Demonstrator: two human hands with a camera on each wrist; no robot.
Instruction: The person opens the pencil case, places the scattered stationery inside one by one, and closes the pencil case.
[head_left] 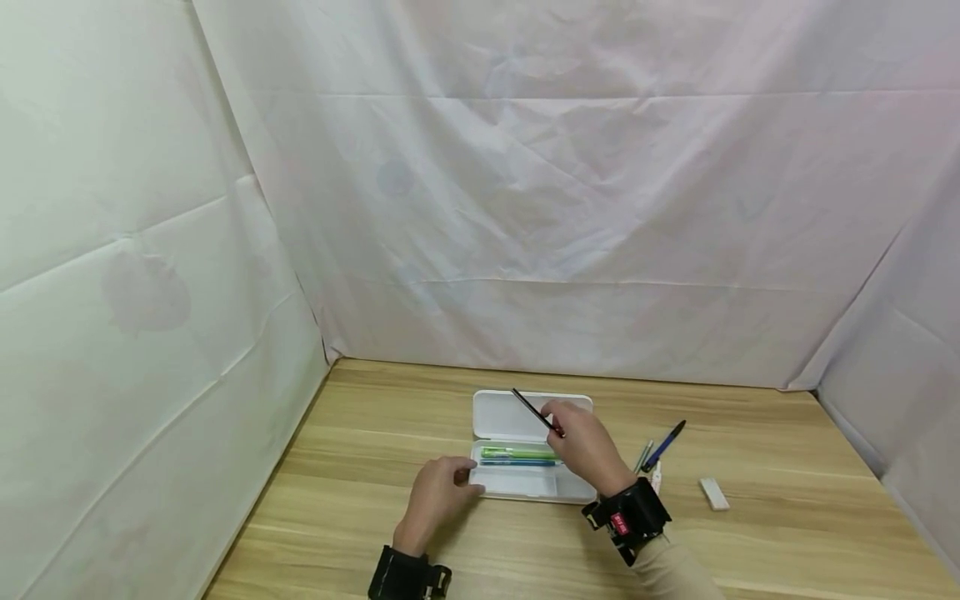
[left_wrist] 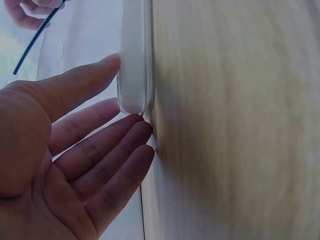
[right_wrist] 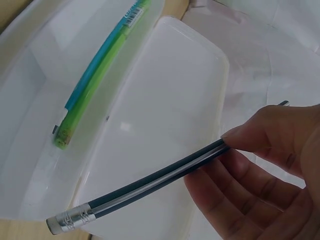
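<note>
A white pencil case [head_left: 517, 481] lies unfolded on the wooden table, its lid [head_left: 495, 412] laid back on the far side. Inside its far compartment rest a green pen [right_wrist: 95, 82] and a blue pen [right_wrist: 89, 80], side by side. My right hand [head_left: 588, 446] pinches a dark striped pencil [right_wrist: 150, 185] between thumb and fingers, tilted above the lid, with the white eraser end pointing away from the hand. At the case's left end, my left hand [head_left: 438, 492] touches the edge with thumb and fingertips, its fingers loosely extended.
Right of the case lie a blue pen with a dark end [head_left: 663, 446], a thin green stick [head_left: 643, 456] and a small pale patterned object [head_left: 657, 477], partly behind the right wrist. A white eraser [head_left: 713, 493] sits farther right. White cloth [head_left: 562, 208] hangs around the table.
</note>
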